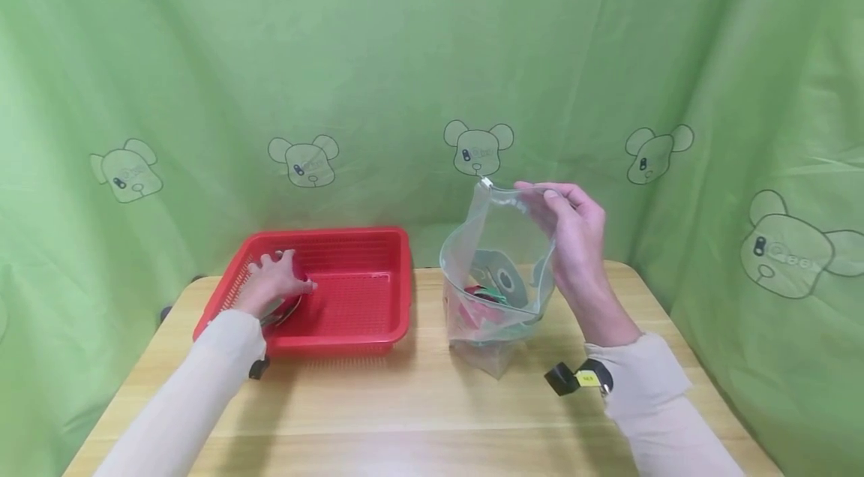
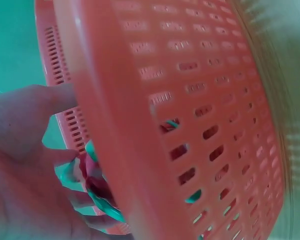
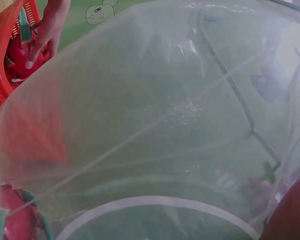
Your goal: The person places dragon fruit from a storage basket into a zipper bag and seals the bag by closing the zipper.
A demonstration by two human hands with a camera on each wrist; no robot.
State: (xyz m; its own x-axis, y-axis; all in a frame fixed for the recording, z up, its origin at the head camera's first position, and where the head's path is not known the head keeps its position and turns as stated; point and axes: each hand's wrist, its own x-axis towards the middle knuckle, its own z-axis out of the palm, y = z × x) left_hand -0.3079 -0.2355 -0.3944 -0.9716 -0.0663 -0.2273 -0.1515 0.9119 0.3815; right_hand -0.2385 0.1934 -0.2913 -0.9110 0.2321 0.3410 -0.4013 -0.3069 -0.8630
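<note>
My left hand (image 1: 273, 283) reaches into a red plastic basket (image 1: 351, 346) at the left of the table. Its fingers are spread over a red item with green edges (image 3: 19, 56), whose kind I cannot tell. On the right, a clear slider zip bag (image 1: 466, 267) stands upright with its mouth open. My right hand (image 1: 577, 233) pinches the bag's right upper rim between thumb and fingers. A red and green item (image 1: 482, 304) lies inside the bag, partly blurred by the plastic. In the right wrist view the bag's film fills most of the picture.
The basket has slotted walls and a raised rim. Both containers are on a light wooden table (image 1: 405, 417). A green curtain (image 1: 378, 87) with bear-head prints hangs behind and at both sides.
</note>
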